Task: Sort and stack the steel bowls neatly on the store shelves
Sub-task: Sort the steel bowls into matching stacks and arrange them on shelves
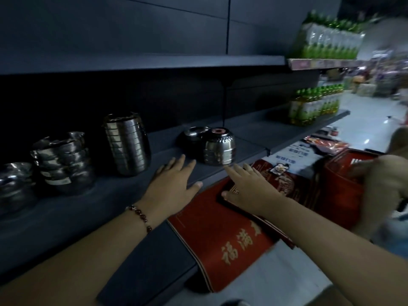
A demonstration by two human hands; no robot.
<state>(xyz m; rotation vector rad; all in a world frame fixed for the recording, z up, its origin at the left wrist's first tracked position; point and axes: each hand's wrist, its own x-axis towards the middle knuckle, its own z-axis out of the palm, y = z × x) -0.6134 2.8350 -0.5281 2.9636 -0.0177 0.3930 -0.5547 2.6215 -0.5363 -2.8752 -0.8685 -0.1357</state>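
Bowls stand in several stacks along the dark shelf (242,140): a short upside-down stack (219,149) near the front edge at the middle, a lone bowl (194,134) touching it just behind, a tall straight stack (128,143) further left, a crooked stack (63,160) beside that, and more bowls (13,184) at the left end. Both hands reach toward the short stack with fingers spread wide, holding nothing; the left hand (174,180) hovers over the front edge, the right hand (247,186) is just below it, fingertips close to the stack's base.

Risk lies mainly in that stack sitting close to the front edge: a one-sided push could slide it off onto the red packages (220,241) below. Nested steel is slick, so lifting by the top bowl alone may leave the rest behind. Dim light hides the rims, and the crooked stack looks likely to topple if bumped. Another person's hand (379,182), blurred at the right by a red basket (344,184), could cross the reach
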